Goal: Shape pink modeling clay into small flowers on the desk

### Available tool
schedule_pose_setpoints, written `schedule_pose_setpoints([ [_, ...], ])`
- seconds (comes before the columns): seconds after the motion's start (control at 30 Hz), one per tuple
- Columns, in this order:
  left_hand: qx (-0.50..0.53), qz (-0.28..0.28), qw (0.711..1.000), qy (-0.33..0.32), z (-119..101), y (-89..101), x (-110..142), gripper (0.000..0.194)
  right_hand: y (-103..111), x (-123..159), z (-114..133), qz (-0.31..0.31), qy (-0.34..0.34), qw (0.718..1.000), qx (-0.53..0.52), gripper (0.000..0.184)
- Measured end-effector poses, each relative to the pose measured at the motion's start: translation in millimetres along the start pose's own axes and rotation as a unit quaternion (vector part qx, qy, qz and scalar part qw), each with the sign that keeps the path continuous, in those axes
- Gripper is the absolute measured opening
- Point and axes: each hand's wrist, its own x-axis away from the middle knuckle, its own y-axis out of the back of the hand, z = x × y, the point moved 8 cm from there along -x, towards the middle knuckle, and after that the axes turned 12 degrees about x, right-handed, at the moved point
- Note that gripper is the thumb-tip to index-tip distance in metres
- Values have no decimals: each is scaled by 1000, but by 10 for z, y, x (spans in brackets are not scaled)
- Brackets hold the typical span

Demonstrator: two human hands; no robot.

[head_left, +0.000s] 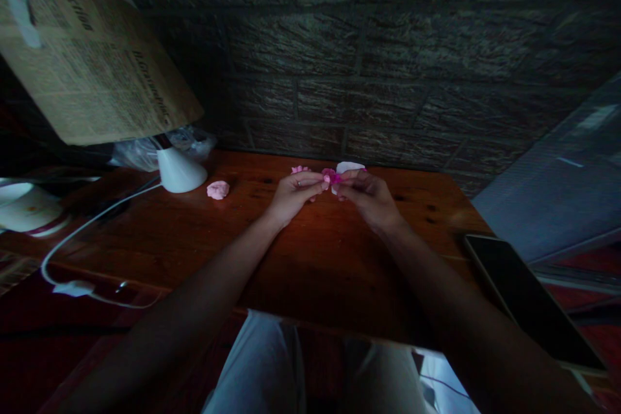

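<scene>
Both hands meet over the wooden table, pinching a small bright pink piece (330, 177) that looks like soft modelling clay. My left hand (297, 194) is closed on its left side with the fingertips. From the right, my right hand (367, 197) pinches the magenta side of it between thumb and fingers. Behind the left fingers lies another pink lump (299, 169), partly hidden. A flat white piece (349, 166) shows just behind the right hand. Away to the left, a pale pink lump (218, 189) rests on the table near the lamp.
A lamp (182, 170) with a newsprint shade stands at the left, its white cord (92, 223) hanging over the table's edge. A cup (30, 208) lies farther left. At the right edge is a dark phone or tablet (528, 297). A stone wall (388, 45) borders the back.
</scene>
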Motion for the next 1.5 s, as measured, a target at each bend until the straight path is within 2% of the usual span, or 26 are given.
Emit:
schedule_pose_setpoints([
  [0.2, -21, 15, 1000, 0, 3, -17, 8, 26, 35, 18, -33, -10, -35, 999, -19, 42],
  [0.37, -10, 17, 1000, 8, 17, -18, 8, 27, 14, 30, -28, 0, -32, 999, -44, 42],
  [0.67, 14, 27, 1000, 5, 9, -56, 10, 27, 15, 22, -17, 6, -6, 1000, -7, 33],
  [0.93, 16, 12, 1000, 19, 36, -12, 10, 30, -9, 23, -20, 11, -32, 998, -61, 41],
  [1.1, 15, 14, 1000, 18, 50, -4, 6, 32, 28, 32, -25, -12, -44, 998, -50, 50],
  [1.5, -1, 27, 1000, 6, 8, -47, 17, 29, 49, 34, 10, -23, -27, 999, 5, 42],
])
